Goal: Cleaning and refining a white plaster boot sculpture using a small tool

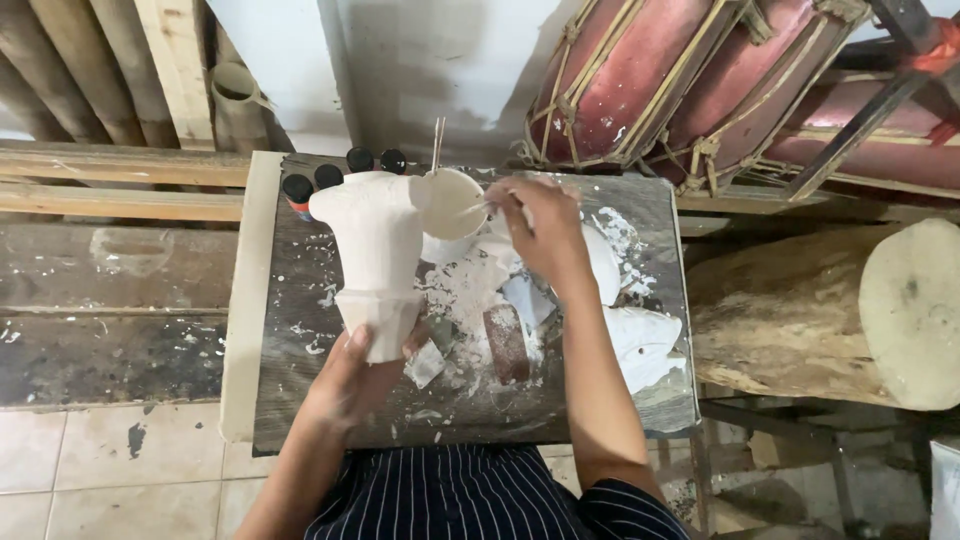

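Left hand (350, 375), grip closed around base of white carved figure (375, 255), held upright over bench (300, 400) for steadiness; right hand (540, 225) pinching thin brush (470, 210) at white bowl (448, 203) nearby.

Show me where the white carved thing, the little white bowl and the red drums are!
white carved piece (375, 250): head view, on its wide middle body.
white bowl (447, 203): head view, on its pale inside.
red drums (640, 75): head view, on the side of the left drum's red shell.
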